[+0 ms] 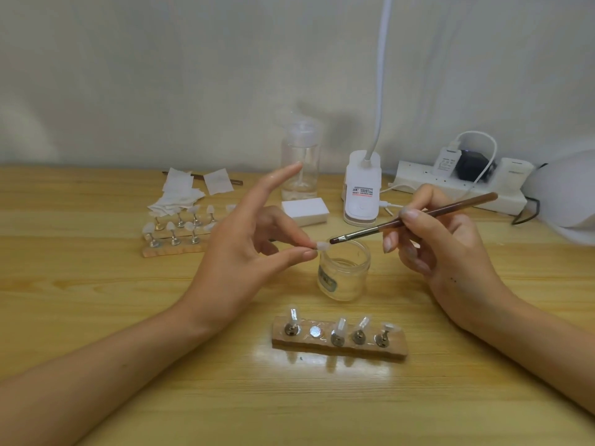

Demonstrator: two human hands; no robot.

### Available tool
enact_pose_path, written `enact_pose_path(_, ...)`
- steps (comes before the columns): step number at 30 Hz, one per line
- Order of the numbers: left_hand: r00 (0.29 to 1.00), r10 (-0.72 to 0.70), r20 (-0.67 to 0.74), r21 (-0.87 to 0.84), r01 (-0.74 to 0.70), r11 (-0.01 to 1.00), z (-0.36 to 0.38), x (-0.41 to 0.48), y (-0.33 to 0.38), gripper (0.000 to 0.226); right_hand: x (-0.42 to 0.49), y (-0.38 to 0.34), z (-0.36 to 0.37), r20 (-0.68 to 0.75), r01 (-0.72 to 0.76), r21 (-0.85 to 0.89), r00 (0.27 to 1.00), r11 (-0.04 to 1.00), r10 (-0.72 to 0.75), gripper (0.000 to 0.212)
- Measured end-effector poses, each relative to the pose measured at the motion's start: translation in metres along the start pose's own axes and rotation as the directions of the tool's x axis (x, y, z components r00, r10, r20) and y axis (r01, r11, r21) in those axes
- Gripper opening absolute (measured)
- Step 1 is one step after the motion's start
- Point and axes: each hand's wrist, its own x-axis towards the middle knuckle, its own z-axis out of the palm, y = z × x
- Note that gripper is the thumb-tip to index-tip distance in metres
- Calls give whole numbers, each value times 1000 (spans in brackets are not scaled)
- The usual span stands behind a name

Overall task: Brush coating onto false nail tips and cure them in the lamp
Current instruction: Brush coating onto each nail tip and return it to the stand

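My left hand (pixel 248 239) pinches a small clear nail tip (pixel 323 246) between thumb and a finger, with the index finger stretched up. My right hand (pixel 441 243) grips a brown brush (pixel 415 217), and its bristle end touches the nail tip. Both meet just above the open glass jar of coating (pixel 344 273). In front of me lies a wooden holder (pixel 339 344) with several nail tips on metal stands and one bare magnet spot. The white curing lamp (pixel 566 194) shows at the right edge, partly cut off.
A second wooden holder (pixel 175 243) with several nail tips stands at the back left, beside cotton wipes (pixel 180 194). Behind the jar are a clear pump bottle (pixel 301 165), a white block (pixel 305 211), a clip desk lamp (pixel 362 191) and a power strip (pixel 457 185).
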Motion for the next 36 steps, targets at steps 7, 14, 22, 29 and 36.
enact_pose_path(7,1000,-5,20,21,5,1000,1,1,-1,83,1,2,1,58,-25,1,998,1000,25,18)
enact_pose_path(14,1000,19,21,64,-21,998,1,0,-1,85,0,3,0,-8,-46,-55,999,997,46,13)
enact_pose_path(22,998,58,21,96,-60,994,2,0,-1,82,0,3,0,43,-40,-30,998,999,41,17)
enact_pose_path(29,996,87,17,139,-88,986,3,-1,2,78,1,2,-2,-12,-27,0,1000,1000,27,16)
enact_pose_path(36,997,77,0,141,-77,987,4,-1,4,75,0,3,0,-16,-56,-36,998,998,56,18)
